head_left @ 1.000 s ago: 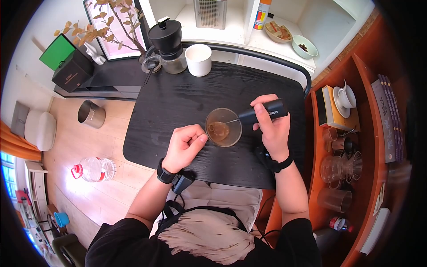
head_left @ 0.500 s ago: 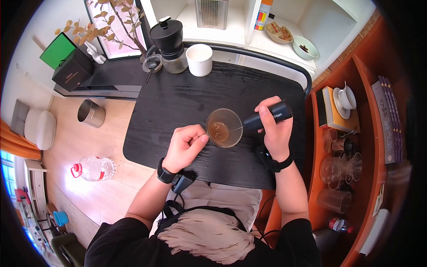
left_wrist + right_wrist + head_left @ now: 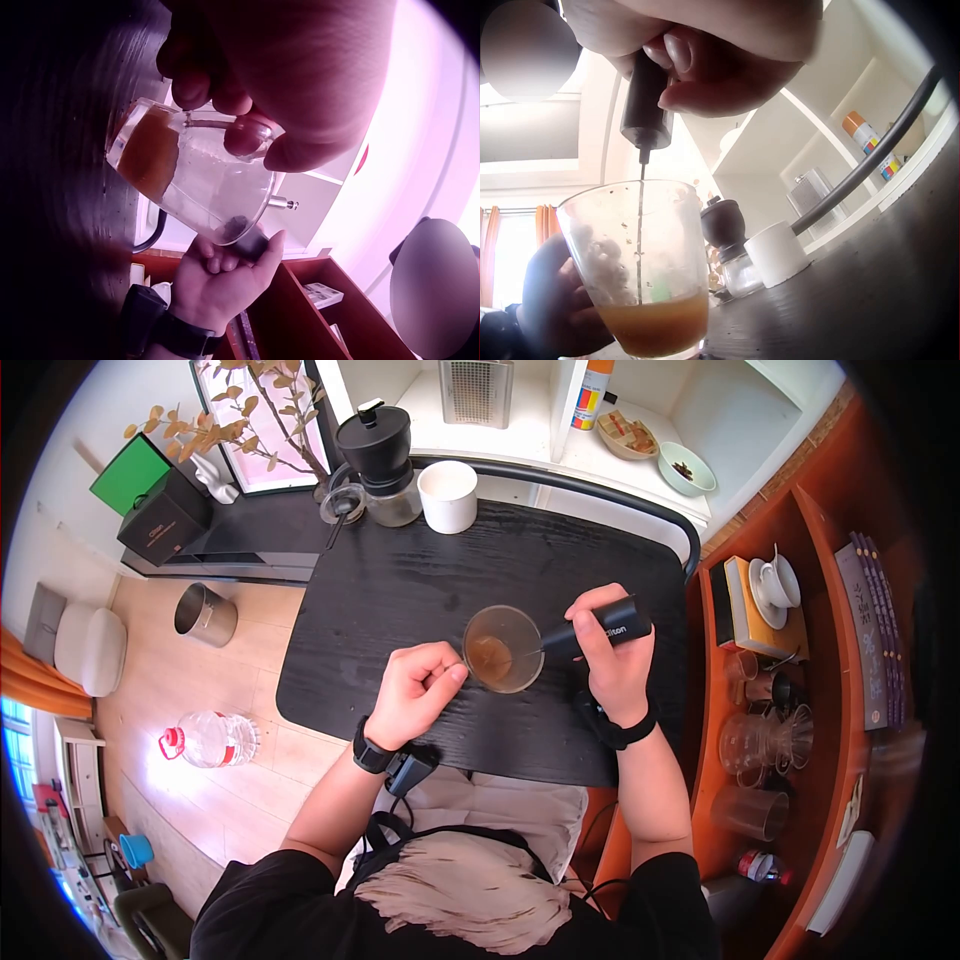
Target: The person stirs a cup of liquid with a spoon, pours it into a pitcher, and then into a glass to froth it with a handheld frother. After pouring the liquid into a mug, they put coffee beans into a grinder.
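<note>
A clear glass mug [image 3: 515, 626] with some brown liquid [image 3: 150, 154] at its bottom stands on the black table. My left hand [image 3: 415, 690] pinches the mug's handle [image 3: 217, 124] between thumb and fingers. On the mug's other side, my right hand [image 3: 620, 665] grips a black handheld milk frother [image 3: 622, 622]. The frother slants over the rim, and its thin metal shaft [image 3: 640, 240] runs down inside the glass into the liquid. Its lower end is hidden in the liquid in the right wrist view.
At the table's far left stand a black-topped coffee grinder [image 3: 375, 445] and a white cup [image 3: 448, 500]. A black metal rail [image 3: 600, 482] curves behind the table. To the right, a reddish-brown shelf [image 3: 730, 760] holds glassware and books. A large water bottle [image 3: 215, 740] lies on the floor.
The frother in my right hand swung right and lower, then slightly back left, its shaft shifting inside the mug. My left hand has kept its place on the handle.
</note>
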Demonstrator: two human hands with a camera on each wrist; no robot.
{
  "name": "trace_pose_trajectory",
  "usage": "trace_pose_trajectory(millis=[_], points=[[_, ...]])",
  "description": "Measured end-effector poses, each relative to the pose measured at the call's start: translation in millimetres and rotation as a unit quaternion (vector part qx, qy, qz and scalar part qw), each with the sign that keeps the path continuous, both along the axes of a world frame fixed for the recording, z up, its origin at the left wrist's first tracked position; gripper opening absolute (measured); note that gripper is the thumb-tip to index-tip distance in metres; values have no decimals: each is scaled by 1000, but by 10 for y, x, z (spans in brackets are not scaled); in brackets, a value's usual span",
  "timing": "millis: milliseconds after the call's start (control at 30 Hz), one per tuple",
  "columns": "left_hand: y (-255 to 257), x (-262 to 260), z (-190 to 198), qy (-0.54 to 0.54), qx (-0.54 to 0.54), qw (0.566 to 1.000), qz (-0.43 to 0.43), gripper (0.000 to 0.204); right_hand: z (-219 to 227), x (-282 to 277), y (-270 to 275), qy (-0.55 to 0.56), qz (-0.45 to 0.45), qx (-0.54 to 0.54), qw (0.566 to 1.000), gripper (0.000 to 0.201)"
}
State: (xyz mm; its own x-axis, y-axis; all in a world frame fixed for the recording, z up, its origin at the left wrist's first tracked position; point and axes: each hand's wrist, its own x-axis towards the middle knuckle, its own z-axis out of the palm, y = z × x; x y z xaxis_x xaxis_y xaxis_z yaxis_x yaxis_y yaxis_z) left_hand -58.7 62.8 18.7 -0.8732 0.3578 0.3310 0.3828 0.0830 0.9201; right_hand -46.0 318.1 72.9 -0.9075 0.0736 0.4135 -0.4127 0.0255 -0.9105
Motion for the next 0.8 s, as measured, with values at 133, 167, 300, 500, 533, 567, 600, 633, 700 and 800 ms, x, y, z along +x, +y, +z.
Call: trace_pose_trajectory(millis=[133,167,300,500,533,567,600,633,700,800], points=[[3,-6,1,-1,2,1000,-3,21,4,-6,-40,21,-29,2,999,9],[1,8,-3,-2,2,1000,-2,21,-13,3,-14,7,-27,9,1000,10],[0,2,4,-2,4,1000,-3,21,30,10,-22,-2,9,7,1000,10],[0,13,29,-3,0,1000,-7,21,9,2,-50,13,-23,42,999,10],[4,16,30,-11,0,1000,-8,21,9,2,-51,10,-6,28,1000,10],[3,19,27,-10,2,1000,-9,21,12,5,-50,8,10,15,1000,9],[-6,21,28,-6,-5,1000,-9,20,11,9,-65,10,11,17,1000,9],[-6,6,35,0,-12,1000,-8,20,8,-4,-87,9,-13,17,1000,10],[-4,4,38,3,-8,1000,-7,20,-1,-36,-79,13,-37,16,999,10],[1,2,22,3,-6,1000,-7,20,-24,-18,-47,1,-25,20,999,11]])
